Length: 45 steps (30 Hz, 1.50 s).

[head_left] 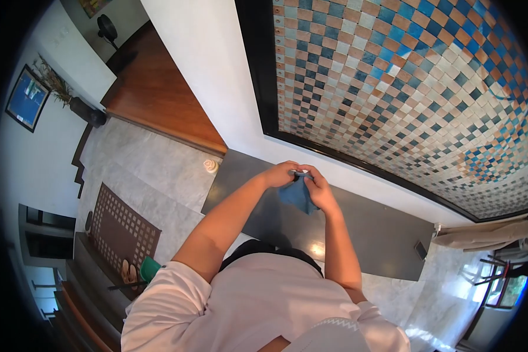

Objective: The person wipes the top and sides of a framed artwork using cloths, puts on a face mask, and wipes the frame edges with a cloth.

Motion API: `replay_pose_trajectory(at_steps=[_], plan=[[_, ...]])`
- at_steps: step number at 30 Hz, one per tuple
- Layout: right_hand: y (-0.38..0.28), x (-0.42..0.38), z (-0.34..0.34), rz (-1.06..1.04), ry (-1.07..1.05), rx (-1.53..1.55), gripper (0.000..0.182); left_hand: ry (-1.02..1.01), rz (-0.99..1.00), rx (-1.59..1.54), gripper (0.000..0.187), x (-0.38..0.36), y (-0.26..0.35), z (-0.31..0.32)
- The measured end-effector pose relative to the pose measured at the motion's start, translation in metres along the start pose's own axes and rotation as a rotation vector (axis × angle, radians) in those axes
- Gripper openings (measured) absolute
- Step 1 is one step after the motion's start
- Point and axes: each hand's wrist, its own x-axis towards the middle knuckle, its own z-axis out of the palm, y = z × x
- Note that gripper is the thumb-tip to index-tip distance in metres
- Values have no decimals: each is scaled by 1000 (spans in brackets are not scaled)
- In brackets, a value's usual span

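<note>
A small blue-grey cloth hangs from both hands over a long dark grey bench top. My left hand is closed at the cloth's upper left edge, its fingertips close to those of the other hand. My right hand pinches the cloth's upper right side, with the thumb pointing up. Something small and pale shows between the fingertips, too small to make out. The lower part of the cloth hangs free.
A woven tile-like panel in a black frame hangs behind the bench. A dark phone-like object lies at the bench's right end. To the left are a brown mat, sandals, a green object and a pale item.
</note>
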Motion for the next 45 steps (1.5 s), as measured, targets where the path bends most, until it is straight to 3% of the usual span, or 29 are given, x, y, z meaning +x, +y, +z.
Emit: replay_pose_trajectory(at_steps=[4, 7, 10, 11, 14, 17, 20, 23, 26, 29, 35, 38, 41, 45], plan=[[-15, -7, -21, 173, -34, -2, 26, -100, -187, -286, 17, -5, 11, -6], [-16, -7, -38, 180, -47, -5, 24, -107, -194, -127, 20, -15, 29, -19], [-20, -7, -51, 171, -33, -202, 26, -168, -169, -270, 21, -13, 24, -28], [-24, -6, -54, 181, -36, -188, 27, -138, -66, -308, 20, -12, 19, -30], [-25, 3, -51, 237, 5, -362, 24, -134, -110, -402, 22, -10, 11, -41], [-3, 16, -25, 171, 146, -522, 19, -120, -82, -442, 24, -14, 1, -56], [8, 34, 12, 120, 204, -583, 18, 28, -367, -269, 24, -20, 0, -71], [26, 50, 54, 101, 243, -527, 23, 217, -521, -384, 28, -23, -5, -75], [22, 62, 91, 270, 245, -482, 31, 57, -567, -601, 44, -18, -27, -83], [48, 71, 111, 139, 289, -513, 36, -70, -530, -683, 48, -20, -42, -90], [72, 96, 121, 336, 404, -420, 27, -128, -471, -904, 37, -13, -72, -109], [69, 107, 131, 264, 506, -514, 24, 9, -379, -684, 24, -6, -76, -109], [79, 114, 137, 120, 566, -540, 24, 101, -378, -691, 15, 1, -81, -113], [70, 119, 147, 234, 591, -318, 26, 171, -335, -600, 12, 10, -90, -115]])
